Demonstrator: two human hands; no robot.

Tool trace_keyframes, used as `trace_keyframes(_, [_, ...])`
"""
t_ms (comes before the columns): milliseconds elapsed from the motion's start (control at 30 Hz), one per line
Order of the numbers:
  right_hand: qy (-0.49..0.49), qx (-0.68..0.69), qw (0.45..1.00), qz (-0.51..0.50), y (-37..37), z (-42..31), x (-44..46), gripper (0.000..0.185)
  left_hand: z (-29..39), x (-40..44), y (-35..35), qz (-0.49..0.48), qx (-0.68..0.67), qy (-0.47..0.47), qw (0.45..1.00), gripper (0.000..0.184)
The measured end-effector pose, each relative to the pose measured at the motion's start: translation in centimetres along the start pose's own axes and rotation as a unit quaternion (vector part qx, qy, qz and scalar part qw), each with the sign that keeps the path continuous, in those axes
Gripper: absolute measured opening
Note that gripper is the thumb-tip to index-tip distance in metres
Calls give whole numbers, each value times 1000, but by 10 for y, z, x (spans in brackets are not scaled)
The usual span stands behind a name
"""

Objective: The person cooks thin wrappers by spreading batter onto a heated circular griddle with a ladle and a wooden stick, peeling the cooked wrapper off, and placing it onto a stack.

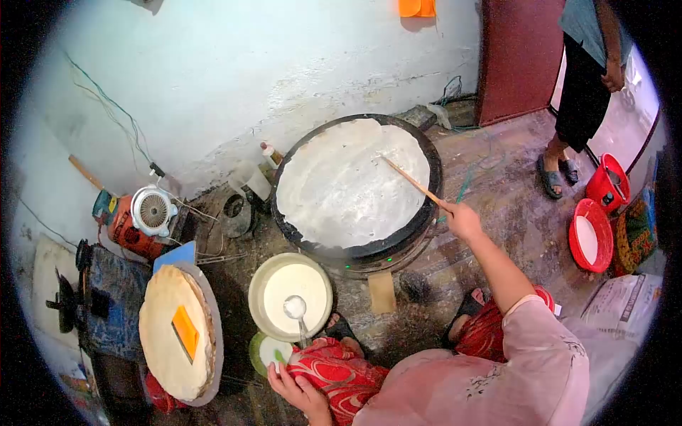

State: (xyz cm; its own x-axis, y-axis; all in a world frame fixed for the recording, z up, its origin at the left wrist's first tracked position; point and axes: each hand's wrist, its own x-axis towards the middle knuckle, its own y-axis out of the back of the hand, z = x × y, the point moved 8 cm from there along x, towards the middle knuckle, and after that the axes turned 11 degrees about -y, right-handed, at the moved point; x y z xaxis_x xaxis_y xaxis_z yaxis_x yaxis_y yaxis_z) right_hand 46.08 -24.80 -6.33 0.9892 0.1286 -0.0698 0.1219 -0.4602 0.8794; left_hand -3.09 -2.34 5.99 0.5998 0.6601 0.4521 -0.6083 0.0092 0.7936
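Observation:
My right hand [463, 219] is closed round the handle of a thin wooden stick [412, 179], whose far end meets the white batter on the large round griddle [280, 219]. The pale batter sheet [348, 181] covers most of the griddle's surface. Low in the view, my left hand [302, 392] has its fingers apart at the edge of a small green bowl [256, 354] with white contents. Just above it stands a big basin [257, 278] of creamy batter. A metal ladle [294, 308] rests in that basin, its handle leaning toward my knee.
At left, a round stack of flatbreads [167, 334] carries an orange-yellow packet [185, 332]. Behind it are a blower [153, 210] and wires. Red tubs [591, 234] stand at right, near another person's feet [550, 174] by the doorway. A tan scraper-like piece [381, 292] lies before the griddle.

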Motion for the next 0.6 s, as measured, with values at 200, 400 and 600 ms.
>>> trace_keyframes(200, [15, 70, 997, -16, 8, -10, 10, 31, -4, -2, -2, -5, 10, 14, 1000, 45])
trace_keyframes(400, [94, 18, 995, -21, -8, -37, -20, 30, -7, -3, -2, 1, 10, 12, 1000, 45])
trace_keyframes(600, [-187, 443, 808, -339, -40, 7, -31, 32, -5, -1, 2, 5, -4, 11, 1000, 45])
